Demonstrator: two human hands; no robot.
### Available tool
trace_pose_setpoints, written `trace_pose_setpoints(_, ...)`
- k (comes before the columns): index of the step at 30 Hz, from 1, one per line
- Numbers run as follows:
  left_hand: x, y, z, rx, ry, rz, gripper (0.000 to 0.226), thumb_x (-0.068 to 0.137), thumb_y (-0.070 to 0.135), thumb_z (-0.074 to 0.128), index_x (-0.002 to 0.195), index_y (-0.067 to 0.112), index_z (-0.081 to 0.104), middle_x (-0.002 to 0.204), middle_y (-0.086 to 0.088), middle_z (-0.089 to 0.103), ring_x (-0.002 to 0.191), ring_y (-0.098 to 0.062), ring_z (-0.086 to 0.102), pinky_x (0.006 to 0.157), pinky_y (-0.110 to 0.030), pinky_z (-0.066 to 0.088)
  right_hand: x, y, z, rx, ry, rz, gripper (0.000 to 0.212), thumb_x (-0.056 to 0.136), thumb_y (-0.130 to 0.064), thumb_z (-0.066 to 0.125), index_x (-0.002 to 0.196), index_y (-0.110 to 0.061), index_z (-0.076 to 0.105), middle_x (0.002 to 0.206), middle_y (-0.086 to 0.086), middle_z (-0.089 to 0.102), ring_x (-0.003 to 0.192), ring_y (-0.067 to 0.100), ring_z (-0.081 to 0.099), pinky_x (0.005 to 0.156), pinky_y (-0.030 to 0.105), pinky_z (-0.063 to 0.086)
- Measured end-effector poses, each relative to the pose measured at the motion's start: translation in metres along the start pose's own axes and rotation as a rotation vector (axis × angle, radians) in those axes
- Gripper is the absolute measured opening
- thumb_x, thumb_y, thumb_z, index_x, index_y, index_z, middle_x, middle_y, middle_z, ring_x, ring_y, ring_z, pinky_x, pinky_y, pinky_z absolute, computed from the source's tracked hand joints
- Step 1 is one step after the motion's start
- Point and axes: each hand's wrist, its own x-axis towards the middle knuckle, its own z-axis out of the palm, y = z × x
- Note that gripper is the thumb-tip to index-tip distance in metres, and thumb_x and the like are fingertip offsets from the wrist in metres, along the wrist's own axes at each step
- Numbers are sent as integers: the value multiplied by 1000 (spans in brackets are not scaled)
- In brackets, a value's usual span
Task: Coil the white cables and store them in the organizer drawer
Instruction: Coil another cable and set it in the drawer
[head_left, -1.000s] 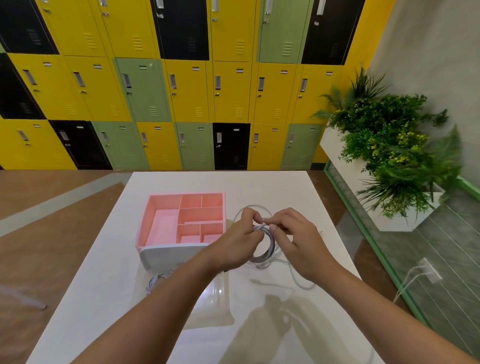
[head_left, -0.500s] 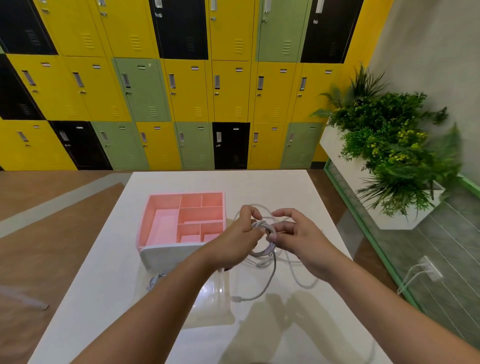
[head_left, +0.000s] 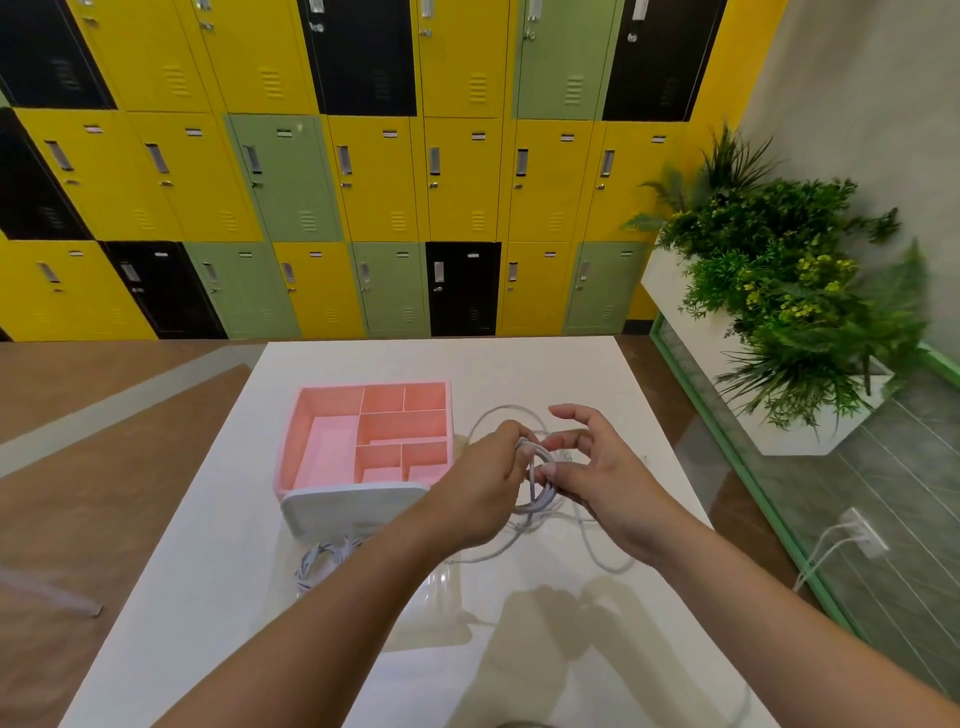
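1. Head view, back wall: lockers (head_left: 363, 182) in yellow, green and black, in stacked rows behind the table.
2. Table (head_left: 441, 364): white top, running from the lower edge of the view toward the lockers; brown floor (head_left: 104, 467) to its left.
3. Planter (head_left: 789, 291): white box of green foliage, standing to the right of the table and apart from it.
4. Organizer (head_left: 296, 431): pink, divided into several open compartments, with a white front face toward the person. It stands left of centre on the table, just to the left of both hands.
5. Left hand (head_left: 483, 483): reaches in from the lower left, fingers curled round the upper left side of the coil, grasping it.
6. Right hand (head_left: 597, 467): faces the left hand across the coil. Thumb and middle fingers pinch the loops; the forefinger is lifted clear.
7. White cable (head_left: 540, 488): gathered into round loops between the two hands, held just above the table and just right of the organizer. One loose loop arcs behind the hands; a tail trails over the table toward the near right.
8. Second cable bundle (head_left: 322, 561): white, lying just in front of the organizer's white face, partly hidden by the left forearm.
9. Wall socket (head_left: 862, 535): white, low at far right, with white leads plugged in.
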Motion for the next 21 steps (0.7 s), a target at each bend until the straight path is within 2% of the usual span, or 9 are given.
trace_pose_setpoints(2, 1, -2, 3, 52, 57, -16, 22, 106, 31, 28, 110, 20, 46, 92, 4, 55, 82, -11, 53, 72, -32, 45, -2, 1, 5, -203, 86, -106, 48, 86, -2, 66, 115, -37, 48, 107, 0, 54, 90, 16, 62, 82, 30, 50)
trace_pose_setpoints(5, 3, -5, 5, 63, 125, -28, 23, 106, 29, 28, 108, 16, 47, 88, 1, 53, 80, -18, 52, 74, -37, 46, -10, 4, 10, -426, 215, -320, 47, 84, -6, 68, 113, -36, 46, 99, -6, 56, 84, 9, 56, 73, 20, 49)
trace_pose_setpoints(7, 2, -5, 6, 24, 140, -33, 24, 106, 29, 28, 107, 15, 48, 87, 0, 55, 78, -17, 53, 67, -27, 47, -16, 7, 15, -457, 172, -375, 47, 85, -7, 66, 114, -35, 44, 91, -7, 60, 79, 8, 59, 71, 19, 50)
trace_pose_setpoints(9, 2, -3, 7, -65, 129, -52, 24, 106, 29, 29, 106, 14, 48, 90, 0, 56, 79, -15, 55, 59, -16, 46, -18, 13, 18, -608, 137, -398, 51, 86, -11, 66, 123, -35, 41, 93, -8, 61, 80, 9, 61, 75, 23, 52)
trace_pose_setpoints(12, 4, -1, 8, -122, 99, -80, 27, 106, 32, 28, 103, 13, 47, 92, 2, 54, 82, -14, 54, 63, -21, 46, -17, 23, 19, -803, 155, -438, 60, 89, -16, 65, 136, -35, 33, 97, -9, 62, 85, 9, 60, 78, 24, 50)
trace_pose_setpoints(15, 4, 1, 7, -150, 80, -85, 28, 106, 33, 29, 103, 12, 47, 91, 2, 53, 80, -11, 52, 61, -14, 40, -15, 26, 17, -758, 206, -475, 56, 89, -10, 63, 132, -33, 37, 90, -11, 66, 83, 7, 63, 76, 23, 49)
trace_pose_setpoints(17, 2, 3, 6, -181, 77, -66, 29, 106, 33, 30, 105, 10, 48, 90, 2, 54, 82, -12, 54, 65, -15, 45, -13, 25, 13, -676, 205, -455, 49, 90, -5, 60, 124, -34, 39, 86, -11, 67, 80, 6, 65, 74, 23, 51)
trace_pose_setpoints(19, 0, 6, 5, -226, 63, -65, 29, 106, 30, 31, 110, 7, 48, 91, 1, 56, 80, -3, 57, 65, -9, 47, -11, 21, 10, -563, 173, -384, 42, 93, -5, 55, 113, -38, 37, 84, -9, 65, 78, 9, 66, 72, 27, 52)
trace_pose_setpoints(21, 0, 5, 4, -156, 68, -51, 27, 105, 33, 32, 113, 12, 48, 95, -4, 60, 80, -2, 58, 65, -9, 46, -11, 15, 7, -385, 106, -282, 37, 97, -5, 48, 109, -38, 37, 84, -4, 61, 80, 15, 67, 78, 34, 55)
